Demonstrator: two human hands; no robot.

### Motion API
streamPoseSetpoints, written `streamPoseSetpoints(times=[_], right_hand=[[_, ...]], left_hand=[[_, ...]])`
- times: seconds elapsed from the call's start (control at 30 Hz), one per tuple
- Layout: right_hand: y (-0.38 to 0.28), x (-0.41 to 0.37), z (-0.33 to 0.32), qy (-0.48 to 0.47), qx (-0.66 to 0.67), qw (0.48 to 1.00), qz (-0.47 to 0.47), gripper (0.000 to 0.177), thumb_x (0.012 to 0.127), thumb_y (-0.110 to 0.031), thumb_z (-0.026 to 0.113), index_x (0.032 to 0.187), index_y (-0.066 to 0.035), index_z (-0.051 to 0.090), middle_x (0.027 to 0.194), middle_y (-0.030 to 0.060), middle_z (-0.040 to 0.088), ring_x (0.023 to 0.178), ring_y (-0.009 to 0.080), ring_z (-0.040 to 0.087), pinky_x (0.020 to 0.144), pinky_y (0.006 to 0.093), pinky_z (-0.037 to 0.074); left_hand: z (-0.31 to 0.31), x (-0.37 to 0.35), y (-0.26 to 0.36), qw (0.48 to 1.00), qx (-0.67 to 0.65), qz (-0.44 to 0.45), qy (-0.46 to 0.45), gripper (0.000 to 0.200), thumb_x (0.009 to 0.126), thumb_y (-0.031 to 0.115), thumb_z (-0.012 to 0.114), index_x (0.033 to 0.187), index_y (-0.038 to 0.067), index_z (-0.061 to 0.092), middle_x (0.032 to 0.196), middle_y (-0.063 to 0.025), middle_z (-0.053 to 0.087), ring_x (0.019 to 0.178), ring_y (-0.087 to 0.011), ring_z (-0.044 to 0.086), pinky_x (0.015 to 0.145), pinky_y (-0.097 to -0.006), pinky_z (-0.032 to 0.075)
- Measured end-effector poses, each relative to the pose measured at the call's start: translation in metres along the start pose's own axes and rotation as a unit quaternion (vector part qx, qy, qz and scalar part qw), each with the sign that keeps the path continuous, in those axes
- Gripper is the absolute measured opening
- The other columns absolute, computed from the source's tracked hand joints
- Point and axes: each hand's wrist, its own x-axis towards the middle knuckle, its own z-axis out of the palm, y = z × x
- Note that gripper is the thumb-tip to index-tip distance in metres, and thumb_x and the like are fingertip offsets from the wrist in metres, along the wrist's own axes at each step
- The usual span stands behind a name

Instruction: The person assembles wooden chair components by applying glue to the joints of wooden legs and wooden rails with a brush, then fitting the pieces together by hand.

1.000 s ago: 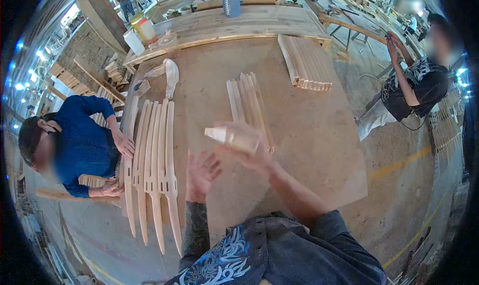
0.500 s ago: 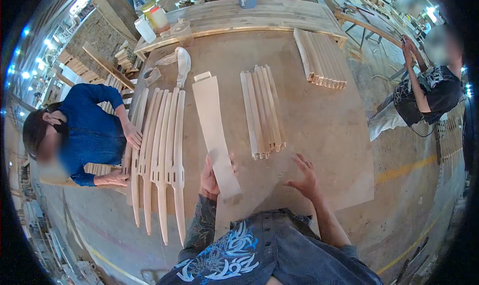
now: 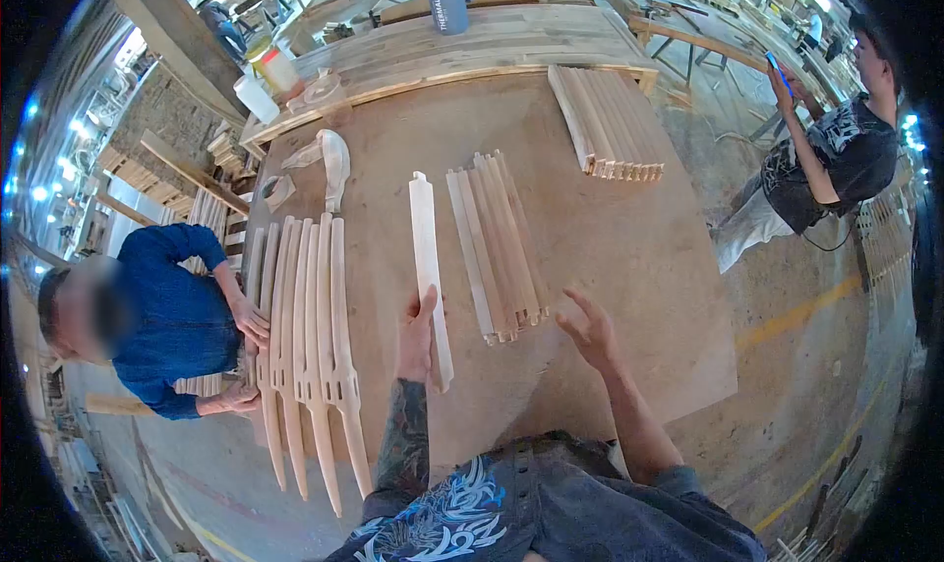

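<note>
My left hand (image 3: 417,338) is closed around the lower part of a pale wooden slat (image 3: 427,247), which stands on its narrow edge toward me and has a small tenon at its far end. To the right of it lies a bundle of similar wooden slats (image 3: 497,242) on the brown work table (image 3: 610,257). My right hand (image 3: 590,332) is held over the table near that bundle's front corner, fingers apart and nothing in them. On the left, several long tapered wooden pieces with slots (image 3: 313,336) lie side by side.
A second stack of slats (image 3: 608,124) lies at the far right. A co-worker in blue (image 3: 182,306) has both hands on the tapered pieces. Another person (image 3: 826,159) stands at right holding a phone (image 3: 779,73). A blue bucket (image 3: 447,3) and bottles (image 3: 273,75) stand on the back bench.
The slat in my left hand has turned from its broad face to its narrow edge. My right hand stays open. The whole view has shifted slightly.
</note>
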Motion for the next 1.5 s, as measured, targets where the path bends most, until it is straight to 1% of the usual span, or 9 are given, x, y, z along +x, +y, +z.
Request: streamPoseSetpoints(times=[0.1,0.17,0.57,0.67,0.77,1.0,1.23,1.4,1.5], right_hand=[[-0.005,0.049,0.014,0.011,0.041,0.999,-0.021,0.060,0.088,-0.041,0.070,0.134,-0.006,0.054,0.136,0.0197,0.054,0.128,0.0353,0.050,0.106,0.0411,0.039],[0.008,0.085,0.034,0.013,0.083,0.996,-0.012,0.063,0.088,-0.041,0.070,0.136,-0.005,0.051,0.137,0.0206,0.054,0.129,0.0349,0.049,0.106,0.0403,0.039],[-0.023,0.155,0.079,0.013,-0.115,0.985,0.127,0.097,0.068,-0.061,0.076,0.141,-0.005,0.042,0.136,0.0208,0.051,0.127,0.0360,0.048,0.105,0.0446,0.040],[-0.024,0.159,0.077,-0.005,-0.115,0.983,0.145,0.101,0.068,-0.060,0.077,0.144,-0.006,0.038,0.141,0.0201,0.047,0.131,0.0349,0.046,0.107,0.0438,0.039],[-0.035,0.161,0.082,-0.002,-0.144,0.980,0.137,0.104,0.068,-0.058,0.077,0.146,-0.006,0.033,0.140,0.0205,0.048,0.130,0.0366,0.046,0.106,0.0448,0.040],[-0.054,0.156,0.096,0.040,-0.204,0.969,0.130,0.111,0.066,-0.059,0.079,0.148,-0.003,0.028,0.135,0.0253,0.050,0.125,0.0406,0.049,0.104,0.0474,0.041],[-0.019,0.106,0.061,0.022,-0.206,0.974,0.086,0.105,0.067,-0.057,0.080,0.144,-0.002,0.035,0.126,0.0240,0.055,0.119,0.0397,0.052,0.098,0.0480,0.045],[0.026,0.109,0.065,-0.045,-0.010,0.994,0.102,0.079,0.074,-0.056,0.076,0.123,0.002,0.058,0.117,0.0226,0.061,0.112,0.0365,0.058,0.095,0.0441,0.046],[0.013,0.101,0.064,-0.002,-0.115,0.986,0.124,0.071,0.078,-0.053,0.074,0.120,0.002,0.060,0.118,0.0232,0.060,0.109,0.0367,0.058,0.094,0.0438,0.046]], left_hand=[[0.015,0.051,-0.030,0.990,0.088,0.080,0.074,0.039,0.098,0.034,0.059,0.120,0.003,0.062,0.095,-0.0004,0.064,0.085,-0.0085,0.059,0.073,-0.0227,0.049],[0.013,0.091,-0.056,0.971,0.133,0.196,-0.033,0.046,0.100,0.034,0.055,0.132,0.000,0.054,0.106,-0.0015,0.065,0.092,-0.0106,0.061,0.080,-0.0238,0.049],[0.057,0.109,-0.046,0.990,0.114,0.067,0.048,0.056,0.101,0.041,0.048,0.138,-0.001,0.048,0.128,-0.0133,0.061,0.124,-0.0207,0.049,0.104,-0.0329,0.038],[0.050,0.115,-0.041,0.881,0.452,0.062,0.123,0.057,0.099,0.048,0.047,0.130,0.002,0.057,0.119,-0.0200,0.064,0.119,-0.0311,0.053,0.100,-0.0362,0.041],[0.036,0.131,-0.061,0.860,0.456,0.178,0.144,0.058,0.097,0.051,0.047,0.121,0.001,0.063,0.107,-0.0233,0.067,0.106,-0.0391,0.058,0.092,-0.0412,0.045],[0.011,0.163,-0.098,0.956,0.270,0.074,0.084,0.056,0.096,0.051,0.048,0.116,0.001,0.063,0.093,-0.0225,0.069,0.086,-0.0360,0.066,0.080,-0.0458,0.049],[0.044,0.065,-0.071,0.932,0.349,0.067,0.073,0.053,0.091,0.053,0.055,0.119,0.009,0.065,0.103,-0.0184,0.067,0.105,-0.0355,0.060,0.091,-0.0442,0.046],[0.073,0.064,-0.057,0.890,0.438,0.042,0.124,0.060,0.084,0.059,0.063,0.119,0.010,0.065,0.113,-0.0175,0.063,0.112,-0.0342,0.056,0.096,-0.0445,0.043],[0.072,0.071,-0.077,0.849,0.480,0.089,0.204,0.066,0.080,0.062,0.067,0.117,0.007,0.065,0.113,-0.0172,0.063,0.115,-0.0350,0.054,0.097,-0.0447,0.043]])
